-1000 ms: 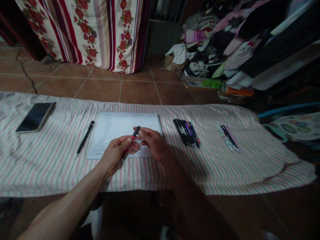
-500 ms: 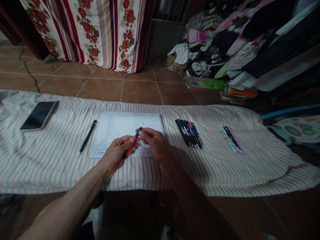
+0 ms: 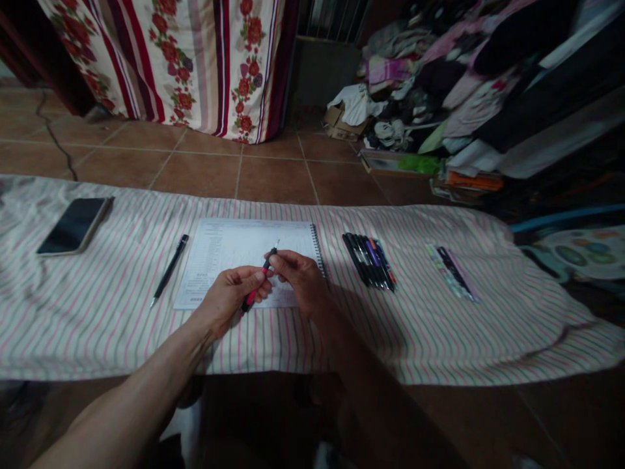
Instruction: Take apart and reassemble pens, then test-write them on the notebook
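No word, number or brand can be read. The spiral notebook (image 3: 234, 244) near the centre of the frame bears small print (image 3: 211, 251) down its left side; it is too blurred to decipher.

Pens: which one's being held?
The red-and-black pen, gripped by the left hand and right hand; the other pens lie on the striped cloth.

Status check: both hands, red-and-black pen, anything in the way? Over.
Left hand gripping red-and-black pen; right hand pinching it toward the far end. Held partly over notebook. Nothing seen blocking; black pen lies apart, left of notebook.
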A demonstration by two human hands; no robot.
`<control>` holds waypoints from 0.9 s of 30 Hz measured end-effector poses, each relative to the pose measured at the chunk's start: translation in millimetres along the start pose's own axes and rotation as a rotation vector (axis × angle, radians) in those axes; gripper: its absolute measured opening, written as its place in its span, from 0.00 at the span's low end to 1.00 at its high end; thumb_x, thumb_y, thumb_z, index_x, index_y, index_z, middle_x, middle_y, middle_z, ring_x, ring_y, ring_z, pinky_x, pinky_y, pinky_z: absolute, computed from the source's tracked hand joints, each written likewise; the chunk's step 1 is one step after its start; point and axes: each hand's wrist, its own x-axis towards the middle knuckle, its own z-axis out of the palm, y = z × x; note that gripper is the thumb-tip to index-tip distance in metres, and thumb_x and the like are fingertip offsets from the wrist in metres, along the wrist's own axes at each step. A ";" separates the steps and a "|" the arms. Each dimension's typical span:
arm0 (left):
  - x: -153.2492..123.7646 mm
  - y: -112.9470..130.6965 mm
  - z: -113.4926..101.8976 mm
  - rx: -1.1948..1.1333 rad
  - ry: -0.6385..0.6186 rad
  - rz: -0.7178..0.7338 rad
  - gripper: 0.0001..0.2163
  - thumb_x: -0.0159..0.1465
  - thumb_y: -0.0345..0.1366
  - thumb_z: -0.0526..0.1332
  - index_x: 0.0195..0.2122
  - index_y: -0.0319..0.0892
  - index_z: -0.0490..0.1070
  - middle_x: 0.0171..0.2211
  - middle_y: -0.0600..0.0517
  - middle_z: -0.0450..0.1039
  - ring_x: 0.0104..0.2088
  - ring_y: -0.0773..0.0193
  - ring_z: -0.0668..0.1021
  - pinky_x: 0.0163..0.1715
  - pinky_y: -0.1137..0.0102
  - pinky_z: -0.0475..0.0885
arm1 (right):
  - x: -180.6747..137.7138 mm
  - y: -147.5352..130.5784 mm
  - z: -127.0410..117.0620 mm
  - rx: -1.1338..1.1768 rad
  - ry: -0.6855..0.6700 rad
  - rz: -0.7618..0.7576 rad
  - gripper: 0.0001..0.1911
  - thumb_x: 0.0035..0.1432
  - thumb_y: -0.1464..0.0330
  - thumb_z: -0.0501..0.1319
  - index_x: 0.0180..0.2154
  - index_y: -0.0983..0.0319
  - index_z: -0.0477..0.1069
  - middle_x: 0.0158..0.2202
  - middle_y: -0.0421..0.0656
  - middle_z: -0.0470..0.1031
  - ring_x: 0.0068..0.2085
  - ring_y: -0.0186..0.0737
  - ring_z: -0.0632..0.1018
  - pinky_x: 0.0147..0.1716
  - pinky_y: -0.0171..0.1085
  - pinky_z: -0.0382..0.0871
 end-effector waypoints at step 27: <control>-2.6 1.2 3.1 0.113 0.179 0.054 0.13 0.48 0.41 0.71 0.30 0.38 0.76 0.24 0.50 0.76 0.24 0.70 0.73 0.26 0.74 0.66 | 4.8 7.6 12.0 -0.029 0.077 -0.027 0.16 0.43 0.57 0.65 0.31 0.61 0.77 0.23 0.38 0.72 0.24 0.30 0.66 0.25 0.33 0.61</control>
